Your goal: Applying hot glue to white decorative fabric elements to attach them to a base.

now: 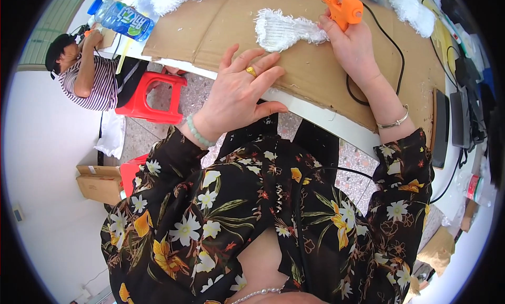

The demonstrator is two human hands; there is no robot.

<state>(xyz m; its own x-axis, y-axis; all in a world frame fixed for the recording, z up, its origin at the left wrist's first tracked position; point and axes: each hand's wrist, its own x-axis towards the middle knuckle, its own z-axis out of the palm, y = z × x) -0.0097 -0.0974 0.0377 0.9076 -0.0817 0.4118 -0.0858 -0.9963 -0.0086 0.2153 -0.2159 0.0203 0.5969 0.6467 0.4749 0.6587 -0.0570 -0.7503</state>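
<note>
A white fuzzy piece (284,30) lies on the cardboard (326,67) at twelve o'clock, and the right hand (351,43), just at its three o'clock end, is closed round an orange glue gun (339,4) whose black cord (392,46) loops off toward three. The left hand (239,93) rests spread and flat on the cardboard edge at the piece's seven o'clock, holding nothing, so gluing looks to be in hand and a steady nozzle and a pinned piece seem needed. The cardboard covers a white table (336,126); at nine o'clock sit a red stool (152,93), a bottle (123,17) and another person in stripes (87,72).
</note>
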